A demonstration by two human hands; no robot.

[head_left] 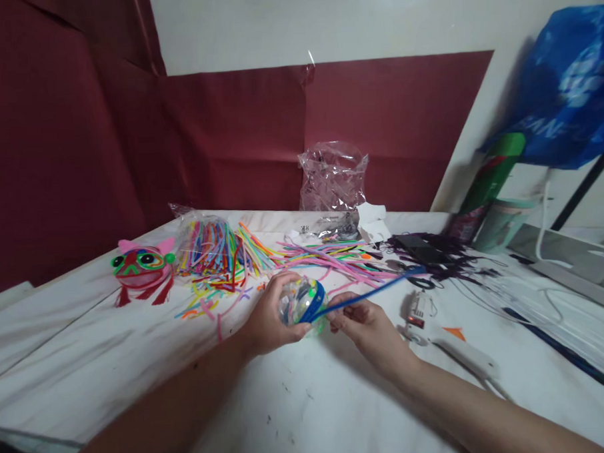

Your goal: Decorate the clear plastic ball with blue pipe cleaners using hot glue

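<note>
My left hand [273, 321] is wrapped round a clear rounded object [291, 299] with blue and green strips on it. A blue pipe cleaner [372, 293] runs from its front out to the upper right. Close to the object's right side, my right hand [361, 321] pinches the blue pipe cleaner near where it leaves the surface. The object is held just above the marble-patterned table [290, 407]. Part of its left side is hidden behind my left fingers.
A finished-looking colourful animal head [144, 270] stands at left. Bagged pipe cleaners [207, 247] and loose pink ones [333, 258] lie behind my hands. Right of them are dark purple fringe [448, 263], scissors [420, 283], a glue gun [465, 359] and a green cup [505, 224].
</note>
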